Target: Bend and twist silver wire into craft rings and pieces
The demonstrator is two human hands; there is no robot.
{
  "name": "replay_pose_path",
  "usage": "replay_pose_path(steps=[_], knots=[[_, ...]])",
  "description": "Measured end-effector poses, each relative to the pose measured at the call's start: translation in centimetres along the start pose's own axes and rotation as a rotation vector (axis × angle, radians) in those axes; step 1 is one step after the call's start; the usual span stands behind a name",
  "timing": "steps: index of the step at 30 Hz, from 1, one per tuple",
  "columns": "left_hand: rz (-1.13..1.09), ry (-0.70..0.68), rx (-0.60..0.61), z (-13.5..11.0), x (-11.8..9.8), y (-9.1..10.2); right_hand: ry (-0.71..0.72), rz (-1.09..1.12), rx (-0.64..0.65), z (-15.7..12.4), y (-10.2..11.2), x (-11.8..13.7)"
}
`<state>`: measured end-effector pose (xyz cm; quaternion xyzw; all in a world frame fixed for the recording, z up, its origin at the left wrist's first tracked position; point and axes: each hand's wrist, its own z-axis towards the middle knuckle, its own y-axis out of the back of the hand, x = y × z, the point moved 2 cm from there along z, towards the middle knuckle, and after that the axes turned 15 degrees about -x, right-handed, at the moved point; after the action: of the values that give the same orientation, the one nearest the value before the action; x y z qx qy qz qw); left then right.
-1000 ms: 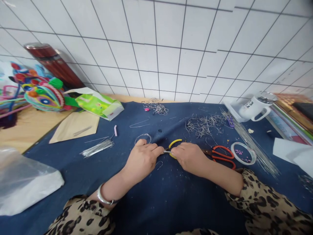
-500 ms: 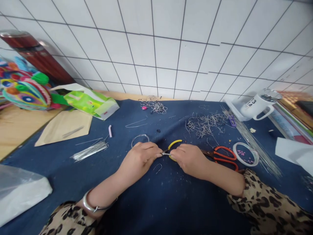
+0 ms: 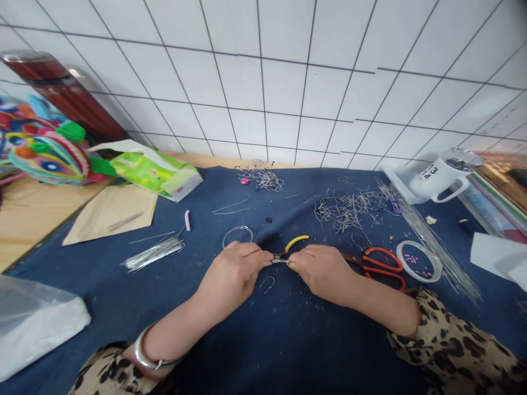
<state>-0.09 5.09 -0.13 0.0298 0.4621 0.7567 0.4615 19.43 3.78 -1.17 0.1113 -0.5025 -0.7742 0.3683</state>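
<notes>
Between my hands a short length of silver wire (image 3: pixel 280 261) runs level just over the blue cloth. My left hand (image 3: pixel 236 271) pinches its left end between thumb and forefinger. The fingers of my right hand (image 3: pixel 323 270) are closed at its right end. Directly behind the wire are pliers with yellow handles (image 3: pixel 297 242); one handle shows, the other is partly hidden by my right fingers. A bent bit of wire (image 3: pixel 268 284) lies in front. Behind my left hand rests a coil of thin wire (image 3: pixel 239 235). Orange-handled scissors (image 3: pixel 382 260) lie beside my right wrist.
A bundle of cut wires (image 3: pixel 154 253) lies left, near a paper envelope (image 3: pixel 111 211). Tangled wire scraps (image 3: pixel 348 211) lie behind my right hand. To the right are a round dish (image 3: pixel 440 263) of pink beads, long straight wires (image 3: pixel 442 247) and a white mug (image 3: pixel 447 175).
The view has shifted slightly. Both hands stay closed at the wire in nearly the same place; nothing has been let go.
</notes>
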Motion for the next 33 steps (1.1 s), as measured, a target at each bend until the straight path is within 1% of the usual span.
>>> replay_pose_path(steps=[3, 6, 15, 18, 22, 25, 28, 31, 33], knots=[[0.054, -0.020, -0.028, 0.0, -0.3, 0.1, -0.013, -0.014, -0.004, 0.0, 0.1, 0.1], [0.053, -0.026, -0.030, 0.0, -0.3, 0.3, -0.010, 0.010, -0.001, 0.1, 0.3, 0.1], [-0.039, 0.020, 0.016, 0.3, 0.5, 0.3, -0.067, 0.240, 0.063, 0.5, 1.3, 0.1], [-0.043, 0.012, 0.042, 0.5, 0.3, 0.4, -0.084, 0.211, 0.060, 0.5, 1.4, 0.1], [0.017, -0.001, 0.078, 0.9, -0.4, 0.7, -0.079, 0.149, 0.045, 0.6, 1.3, 0.1], [0.045, -0.029, 0.068, 0.9, -1.2, 0.8, -0.052, 0.130, 0.042, 0.6, 1.2, 0.2], [0.015, -0.071, 0.071, 0.8, -1.9, 0.5, -0.020, 0.103, 0.044, 0.7, 0.8, 0.4], [0.002, -0.095, 0.058, 0.5, -2.1, 0.1, -0.009, 0.094, 0.050, 0.6, 0.6, 0.7], [0.011, -0.095, 0.021, 0.2, -2.0, 0.0, -0.030, 0.137, 0.038, 0.7, 0.7, 1.0]])
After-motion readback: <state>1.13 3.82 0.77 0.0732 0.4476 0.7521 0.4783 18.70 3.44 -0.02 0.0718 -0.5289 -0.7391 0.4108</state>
